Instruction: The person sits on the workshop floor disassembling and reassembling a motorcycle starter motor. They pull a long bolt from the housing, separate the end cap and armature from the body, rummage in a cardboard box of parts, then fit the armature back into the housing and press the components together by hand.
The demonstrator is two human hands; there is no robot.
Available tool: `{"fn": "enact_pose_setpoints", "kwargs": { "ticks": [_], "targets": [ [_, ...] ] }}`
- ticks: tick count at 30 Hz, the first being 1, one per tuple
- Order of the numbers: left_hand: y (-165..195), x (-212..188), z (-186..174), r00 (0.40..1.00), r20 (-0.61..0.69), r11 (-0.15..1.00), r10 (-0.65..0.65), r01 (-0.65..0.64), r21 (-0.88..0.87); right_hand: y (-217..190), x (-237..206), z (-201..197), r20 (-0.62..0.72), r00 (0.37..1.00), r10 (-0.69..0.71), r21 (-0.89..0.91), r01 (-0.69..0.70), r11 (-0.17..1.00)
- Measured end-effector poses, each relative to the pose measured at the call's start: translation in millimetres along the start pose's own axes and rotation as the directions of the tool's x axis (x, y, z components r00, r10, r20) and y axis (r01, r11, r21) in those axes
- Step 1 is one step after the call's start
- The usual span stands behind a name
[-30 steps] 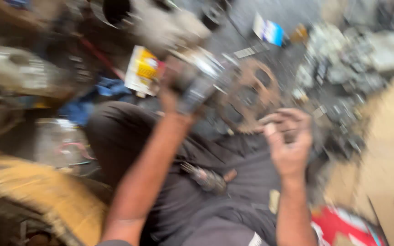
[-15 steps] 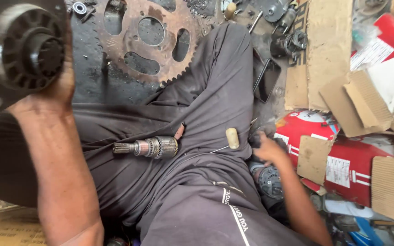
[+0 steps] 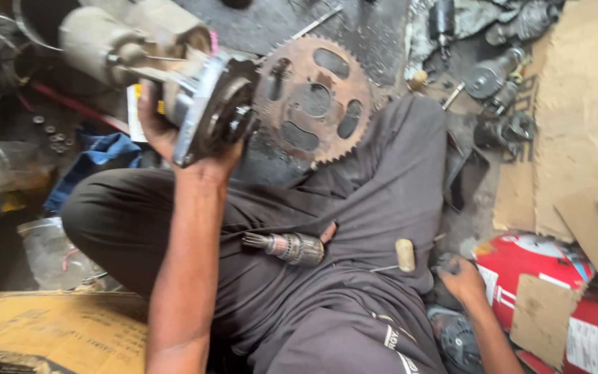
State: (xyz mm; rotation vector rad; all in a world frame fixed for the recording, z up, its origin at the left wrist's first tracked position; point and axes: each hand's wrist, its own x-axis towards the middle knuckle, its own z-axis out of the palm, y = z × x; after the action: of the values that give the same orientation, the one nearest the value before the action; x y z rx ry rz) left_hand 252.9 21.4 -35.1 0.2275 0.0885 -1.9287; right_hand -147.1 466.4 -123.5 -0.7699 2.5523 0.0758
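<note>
Left hand: left hand [image 3: 174, 149] grasps a grey round metal motor housing [image 3: 209, 111], raised over the left knee.
Lap: a splined steel armature shaft [image 3: 288, 247] lies on the dark trousers [image 3: 354, 208].
Floor: a rusty toothed sprocket [image 3: 313, 97] rests beyond the knees.
Right hand: right hand [image 3: 459, 277] is closed around something dark beside the right thigh, near a small wooden-headed tool [image 3: 404, 255].

Grimy grey motor housing [image 3: 209, 111], raised, tilted, in left hand [image 3: 174, 142]

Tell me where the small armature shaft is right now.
In the head view, the armature shaft lies on the person's lap, on the dark trousers, below the rusty sprocket and just left of the wooden-handled tool.
</note>
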Motion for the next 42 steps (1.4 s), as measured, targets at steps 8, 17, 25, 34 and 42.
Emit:
{"fn": "enact_pose_setpoints", "kwargs": {
  "ticks": [8,17,25,34,42],
  "targets": [
    [-8,1,-2,0.989,0.146,0.999,-0.037,0.032,0.035,-23,14,-41,0.008,0.997,-0.075,0.069,0.075,0.995],
    [-17,-4,12,0.995,0.085,0.998,-0.061,0.061,-0.006,-58,29,-30,-0.057,0.976,-0.209,-0.117,0.202,0.972],
    [-30,-5,3,0.982,0.140,0.963,-0.129,0.090,0.252,-101,45,-85,-0.154,0.926,-0.345,-0.033,0.344,0.938],
    [-75,-22,7,0.859,0.455,0.274,0.235,-0.508,0.817,-285,-68,-145,-0.317,0.567,-0.760,0.552,0.762,0.339],
    [-70,-36,27,0.848,0.513,-0.008,0.135,-0.517,0.856,-364,-61,-136,-0.405,0.600,-0.690,0.575,0.754,0.318]
  ]
}}
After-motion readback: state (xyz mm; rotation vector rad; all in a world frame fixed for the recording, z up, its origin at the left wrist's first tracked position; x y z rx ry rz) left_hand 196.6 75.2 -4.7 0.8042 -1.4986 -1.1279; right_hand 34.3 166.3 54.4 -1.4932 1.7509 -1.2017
